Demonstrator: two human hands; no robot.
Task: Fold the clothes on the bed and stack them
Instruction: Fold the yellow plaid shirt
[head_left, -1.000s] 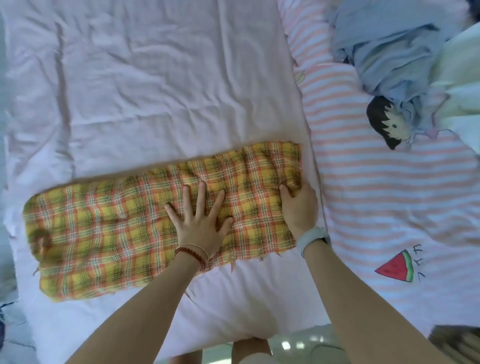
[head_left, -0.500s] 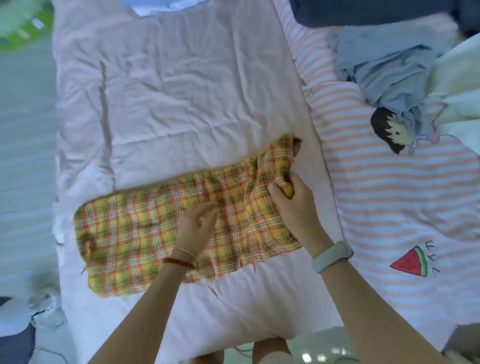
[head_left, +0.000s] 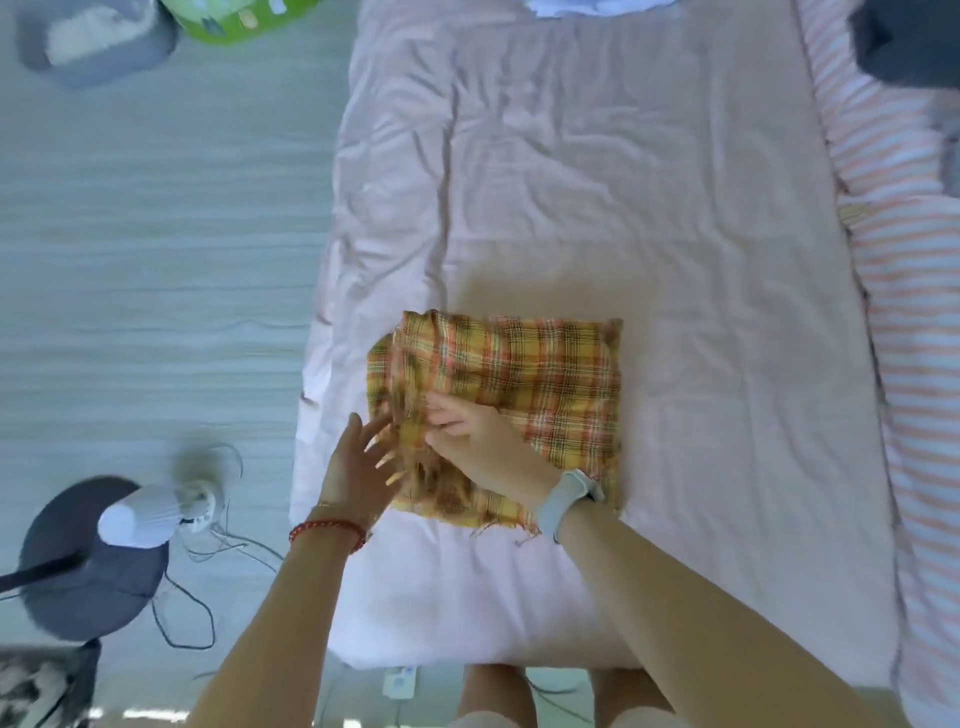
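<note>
Cloth: the yellow plaid cloth lies folded over on itself under my fingers, on the pink sheet, its frayed edge toward me.
Right hand: my right hand rests on the cloth's left part, fingers curled round the doubled-over edge, pinching it.
Left hand: my left hand is just left of that, fingers spread wide and straight, tips touching the cloth's left fringe.
Wrists: a watch on my right, a red bead bracelet on my left.
Far right of my fingers: a striped blanket.
Left, on the floor: a white fan with cables.
</note>
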